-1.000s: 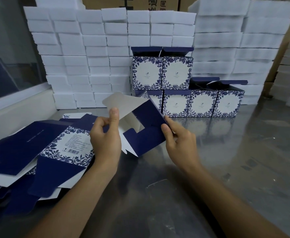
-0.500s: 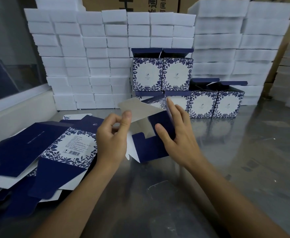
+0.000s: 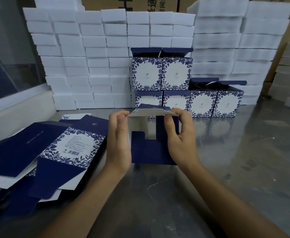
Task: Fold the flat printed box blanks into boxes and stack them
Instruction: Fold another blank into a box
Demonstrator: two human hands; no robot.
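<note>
A half-folded navy box [image 3: 149, 150] stands on the steel table between my hands, its white inside facing me. My left hand [image 3: 118, 143] grips its left side, thumb and fingers on the white top flap. On the right side my right hand [image 3: 180, 140] pinches the same flap. A pile of flat blue floral blanks [image 3: 43, 152] lies at the left. Several folded boxes [image 3: 175, 76] are stacked in two rows behind, lids up.
White foam blocks [image 3: 92, 62] are stacked high along the back and the right. A raised white ledge [image 3: 17, 109] borders the table's left side. Bare steel tabletop [image 3: 243, 169] stretches to the right and front.
The box has been turned upright and squared between my hands. Both hands have come up to its top flap, which now bends over the opening.
</note>
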